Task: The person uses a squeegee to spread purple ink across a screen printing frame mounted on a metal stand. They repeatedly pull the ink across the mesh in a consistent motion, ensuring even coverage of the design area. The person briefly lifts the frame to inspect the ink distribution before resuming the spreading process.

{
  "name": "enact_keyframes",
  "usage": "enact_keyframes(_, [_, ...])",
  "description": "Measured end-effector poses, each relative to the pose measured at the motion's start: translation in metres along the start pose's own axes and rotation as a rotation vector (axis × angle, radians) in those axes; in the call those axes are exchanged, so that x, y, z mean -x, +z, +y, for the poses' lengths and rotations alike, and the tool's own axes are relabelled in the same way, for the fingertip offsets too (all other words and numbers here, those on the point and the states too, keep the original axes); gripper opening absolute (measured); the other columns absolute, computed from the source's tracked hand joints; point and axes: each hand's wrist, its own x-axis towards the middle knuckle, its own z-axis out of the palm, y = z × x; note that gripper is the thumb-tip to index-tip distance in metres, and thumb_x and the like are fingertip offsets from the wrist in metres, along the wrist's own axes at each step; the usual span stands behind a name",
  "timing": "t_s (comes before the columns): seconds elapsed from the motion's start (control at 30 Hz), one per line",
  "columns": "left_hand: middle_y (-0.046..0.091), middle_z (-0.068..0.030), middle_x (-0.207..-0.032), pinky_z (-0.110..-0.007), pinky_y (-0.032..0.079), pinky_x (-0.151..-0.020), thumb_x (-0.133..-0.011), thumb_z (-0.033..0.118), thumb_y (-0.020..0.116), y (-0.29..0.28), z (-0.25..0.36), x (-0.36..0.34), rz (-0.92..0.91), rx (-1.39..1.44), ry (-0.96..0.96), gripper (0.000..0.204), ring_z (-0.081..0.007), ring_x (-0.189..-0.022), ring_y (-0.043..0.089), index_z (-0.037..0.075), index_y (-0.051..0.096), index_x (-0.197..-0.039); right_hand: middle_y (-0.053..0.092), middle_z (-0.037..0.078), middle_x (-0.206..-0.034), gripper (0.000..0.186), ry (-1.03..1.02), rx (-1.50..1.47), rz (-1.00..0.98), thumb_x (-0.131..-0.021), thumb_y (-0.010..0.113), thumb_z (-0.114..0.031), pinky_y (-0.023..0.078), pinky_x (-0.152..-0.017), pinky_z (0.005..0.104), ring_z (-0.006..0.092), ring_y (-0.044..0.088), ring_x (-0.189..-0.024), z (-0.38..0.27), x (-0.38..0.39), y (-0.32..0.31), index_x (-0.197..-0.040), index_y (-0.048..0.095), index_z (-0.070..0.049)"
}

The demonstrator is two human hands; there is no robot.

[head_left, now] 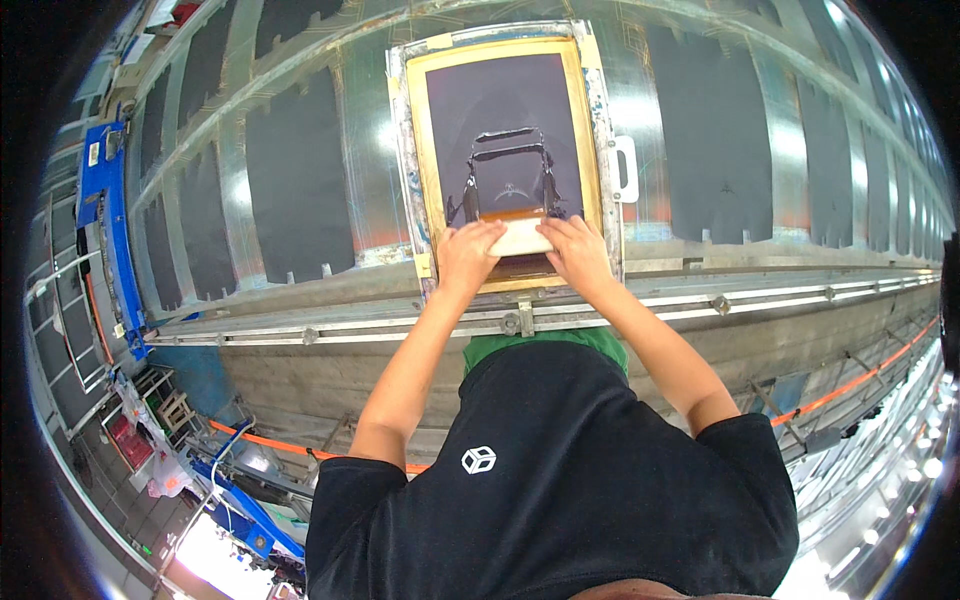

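Your left hand [468, 258] and right hand [580, 250] are closed on the two ends of a pale-handled squeegee [521, 239], which lies across the near part of the screen frame [602, 130]; how your thumbs and fingertips press beneath the handle is hidden from above. An orange-brown strip shows along the squeegee's far edge, but where it meets the mesh [500, 90] is hard to make out. Glossy dark ink [508, 148] lies inside the frame beyond your hands, in streaks and a rough outline. Yellow tape [574, 80] lines the frame's inner edge, and a white handle [627, 170] sticks out on its right. Dark panels lie on the table to the frame's left [298, 190] and right [710, 150], the outermost curving away at the picture's rim. A metal rail [400, 320] runs along the frame's near side, partly covered by your forearms. Nearer than the frame, your black shirt [600, 470] bears a white hexagonal emblem [479, 460]. Far left of the frame, a blue machine part [97, 185] carries a small pale label [95, 153], too small to read.
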Motion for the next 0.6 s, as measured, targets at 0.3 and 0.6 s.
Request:
enact_keyframes(0.3, [0.076, -0.0076, -0.107, -0.042, 0.057, -0.086, -0.077, 0.017, 0.076, -0.041, -0.024, -0.118, 0.044, 0.136, -0.052, 0.033, -0.0289, -0.096, 0.073, 0.019, 0.079, -0.109, 0.073, 0.005, -0.115, 0.038, 0.011, 0.056, 0.108, -0.079, 0.074, -0.012, 0.048, -0.090, 0.0420, 0.0279, 0.061, -0.104, 0.042, -0.116, -0.030, -0.117, 0.072, -0.011])
enact_keyframes(0.6, [0.076, 0.0018, -0.116, -0.038, 0.050, -0.084, -0.073, 0.013, 0.077, 0.008, -0.005, 0.010, 0.035, -0.020, 0.021, 0.037, -0.0160, -0.112, 0.069, 0.023, 0.079, -0.109, 0.069, 0.005, -0.124, 0.049, 0.001, -0.089, -0.013, -0.074, 0.081, -0.019, 0.047, -0.095, 0.0440, 0.0275, 0.059, -0.108, -0.001, 0.009, 0.001, -0.121, 0.070, -0.011])
